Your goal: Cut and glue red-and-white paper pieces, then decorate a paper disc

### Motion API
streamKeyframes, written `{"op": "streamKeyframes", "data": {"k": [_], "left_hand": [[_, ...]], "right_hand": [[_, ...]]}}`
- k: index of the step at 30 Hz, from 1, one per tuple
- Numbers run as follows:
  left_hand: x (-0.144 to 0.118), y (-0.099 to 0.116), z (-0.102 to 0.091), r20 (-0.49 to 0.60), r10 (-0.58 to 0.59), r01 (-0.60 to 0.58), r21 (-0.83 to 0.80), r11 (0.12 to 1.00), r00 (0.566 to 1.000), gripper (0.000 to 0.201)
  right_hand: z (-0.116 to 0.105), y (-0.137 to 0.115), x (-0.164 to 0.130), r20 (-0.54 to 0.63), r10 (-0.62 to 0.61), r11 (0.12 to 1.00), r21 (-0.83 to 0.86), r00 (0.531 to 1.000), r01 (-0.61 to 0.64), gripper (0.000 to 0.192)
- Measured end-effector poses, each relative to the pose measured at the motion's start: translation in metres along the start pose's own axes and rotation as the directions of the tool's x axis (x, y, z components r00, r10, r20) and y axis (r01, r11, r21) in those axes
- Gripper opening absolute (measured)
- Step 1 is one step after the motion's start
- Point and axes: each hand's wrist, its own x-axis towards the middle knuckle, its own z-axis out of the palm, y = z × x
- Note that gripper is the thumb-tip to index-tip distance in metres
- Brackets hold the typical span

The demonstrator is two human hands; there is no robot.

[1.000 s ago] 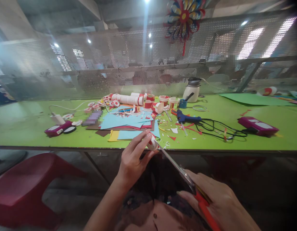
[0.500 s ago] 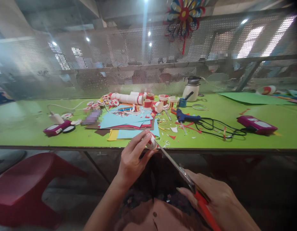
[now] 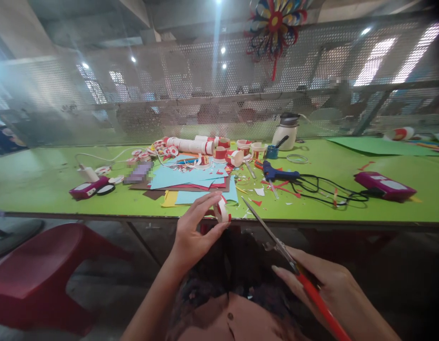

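Between the fingertips and thumb of my left hand (image 3: 195, 229) is a small red and white paper cup piece (image 3: 222, 209), held at the table's front edge. My right hand (image 3: 329, 279) is wrapped round red-handled scissors (image 3: 276, 244). Their long blades point up and to the left, with the tips a short way right of the paper piece and apart from it. Behind my left hand lie light blue paper sheets (image 3: 191, 179). Scraps of cut paper (image 3: 259, 192) are scattered on the green table just beyond the scissor tips.
Cut red and white paper cups (image 3: 219, 154) stand at the back middle. A blue glue gun (image 3: 279, 173) with a black cord lies to the right, near a purple box (image 3: 384, 185). A white jug (image 3: 286, 132) stands behind. A red stool (image 3: 45, 265) is at lower left.
The scissors have drawn back to the right, away from the paper piece, which they were touching or nearly touching. The paper piece has turned in my left hand, showing more of its white side.
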Motion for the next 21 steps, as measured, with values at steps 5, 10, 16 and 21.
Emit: {"op": "streamKeyframes", "data": {"k": [5, 10, 16, 21], "left_hand": [[-0.002, 0.001, 0.003, 0.103, -0.187, 0.207, -0.260, 0.943, 0.977, 0.049], [0.000, 0.011, 0.008, 0.324, -0.236, 0.368, -0.447, 0.816, 0.916, 0.051], [0.006, 0.024, 0.009, 0.350, -0.140, 0.284, -0.404, 0.869, 0.926, 0.047], [0.004, 0.027, 0.011, 0.320, -0.041, 0.161, -0.359, 0.919, 0.947, 0.052]], "right_hand": [[-0.004, -0.001, 0.005, -0.068, -0.016, 0.998, 0.057, 0.998, 0.020, 0.026], [-0.010, -0.028, 0.031, -0.126, 0.129, 0.929, 0.363, 0.984, -0.075, 0.033], [0.003, -0.052, 0.053, -0.151, 0.181, 0.748, 0.663, 0.972, -0.036, 0.033], [0.013, -0.052, 0.051, -0.172, 0.250, 0.664, 0.747, 0.953, -0.039, 0.032]]}}
